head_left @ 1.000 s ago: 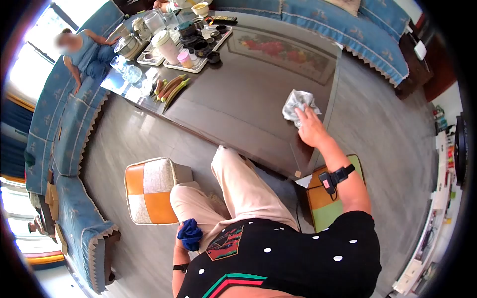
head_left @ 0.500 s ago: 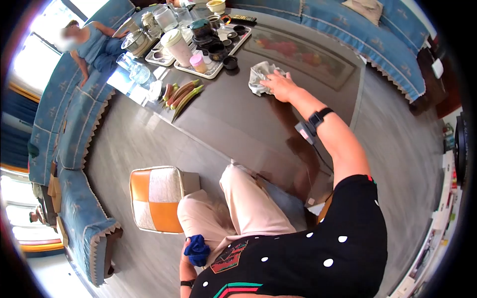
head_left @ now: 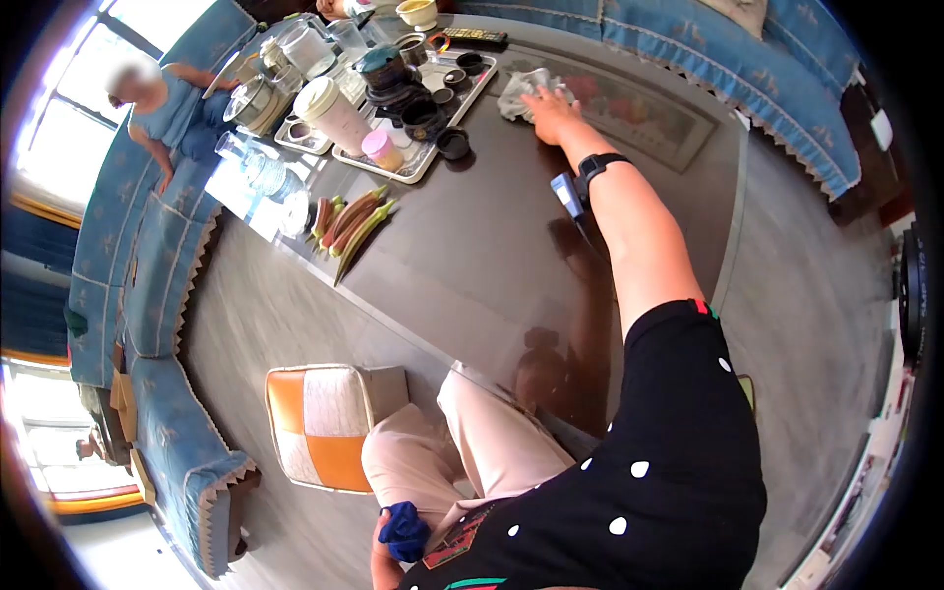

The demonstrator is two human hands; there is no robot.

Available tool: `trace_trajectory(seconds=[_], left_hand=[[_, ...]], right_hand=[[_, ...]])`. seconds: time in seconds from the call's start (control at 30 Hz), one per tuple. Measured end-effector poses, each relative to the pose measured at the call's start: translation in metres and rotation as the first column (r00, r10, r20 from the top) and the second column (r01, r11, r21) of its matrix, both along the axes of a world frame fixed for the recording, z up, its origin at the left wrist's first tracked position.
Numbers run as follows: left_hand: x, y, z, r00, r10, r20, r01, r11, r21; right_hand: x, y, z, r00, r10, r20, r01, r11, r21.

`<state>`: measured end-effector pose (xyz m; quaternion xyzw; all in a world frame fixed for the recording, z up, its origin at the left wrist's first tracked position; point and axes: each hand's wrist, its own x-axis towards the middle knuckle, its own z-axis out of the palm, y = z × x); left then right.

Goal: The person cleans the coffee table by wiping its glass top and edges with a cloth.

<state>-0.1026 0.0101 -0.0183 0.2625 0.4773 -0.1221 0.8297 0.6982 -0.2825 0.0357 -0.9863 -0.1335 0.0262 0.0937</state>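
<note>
Up twd the desk's [head_left: 472, 256] far edge went your R hand [head_left: 557, 114], fingers spread on the pale rag [head_left: 515, 96], now beside the tray [head_left: 411, 177]. L hand [head_left: 381, 531] clutches a navy cloth [head_left: 404, 534]. Wiping's prob. midway; areas under tray + okra pods [head_left: 346, 226] likely left.

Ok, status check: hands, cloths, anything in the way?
Right hand on pale cloth, cloth on tabletop. Left hand holding blue cloth by the lap. Loaded tray close beside the pale cloth, not touching.
</note>
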Motion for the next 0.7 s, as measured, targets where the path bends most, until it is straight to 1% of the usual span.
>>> trace_trajectory(seconds=[0.1,0.13,0.17,0.23,0.27,0.3,0.33,0.4,0.43,0.47,0.5,0.57,0.63,0.7], left_hand=[[0.004,-0.005,0.006,0.999,-0.041,-0.017,0.043,0.994,0.099],[-0.002,-0.004,0.002,0.999,-0.042,-0.017,0.044,0.993,0.111],[-0.006,-0.004,-0.001,0.999,-0.043,-0.019,0.045,0.992,0.116],[-0.01,-0.002,-0.005,0.998,-0.042,-0.042,0.047,0.99,0.135],[-0.013,0.001,-0.008,0.998,-0.044,-0.052,0.051,0.989,0.14],[-0.016,0.003,-0.012,0.997,-0.046,-0.062,0.055,0.988,0.145],[-0.019,0.009,-0.016,0.999,0.019,-0.044,-0.018,1.0,0.01],[-0.036,0.019,-0.035,0.996,0.079,-0.035,-0.083,0.989,-0.126],[-0.046,0.025,-0.051,0.995,0.061,-0.084,-0.067,0.996,-0.066],[-0.05,0.03,-0.061,0.993,0.051,-0.106,-0.055,0.998,-0.038],[-0.053,0.035,-0.072,0.991,0.041,-0.129,-0.043,0.999,-0.011],[-0.058,0.044,-0.09,0.997,0.023,-0.074,-0.024,1.0,-0.013],[-0.066,0.047,-0.103,1.0,0.009,-0.022,-0.009,1.0,-0.022],[-0.071,0.046,-0.107,1.0,0.002,0.008,-0.002,0.999,-0.035]], right_hand=[[0.023,-0.048,-0.001,0.987,-0.158,-0.01,0.158,0.987,-0.022],[0.034,-0.071,-0.008,0.978,-0.209,0.004,0.209,0.977,-0.046],[0.038,-0.096,-0.014,0.969,-0.245,0.024,0.246,0.969,-0.018],[0.035,-0.146,-0.014,0.94,-0.335,0.058,0.338,0.94,-0.045],[0.031,-0.17,-0.016,0.921,-0.384,0.07,0.386,0.922,-0.015],[0.03,-0.194,-0.017,0.899,-0.437,0.018,0.438,0.899,-0.01],[0.03,-0.222,-0.025,0.881,-0.473,0.014,0.473,0.881,-0.001],[0.008,-0.257,-0.018,0.792,-0.61,-0.026,0.61,0.792,-0.01],[0.015,-0.292,-0.041,0.772,-0.636,0.011,0.636,0.772,0.007],[-0.005,-0.304,-0.031,0.762,-0.648,0.021,0.648,0.762,0.006],[-0.008,-0.329,-0.043,0.811,-0.566,0.149,0.579,0.812,-0.071],[-0.037,-0.344,-0.034,0.822,-0.552,0.139,0.563,0.825,-0.053],[-0.062,-0.352,-0.037,0.81,-0.558,0.178,0.569,0.822,-0.013],[-0.091,-0.34,-0.029,0.792,-0.588,0.162,0.591,0.806,0.036]])
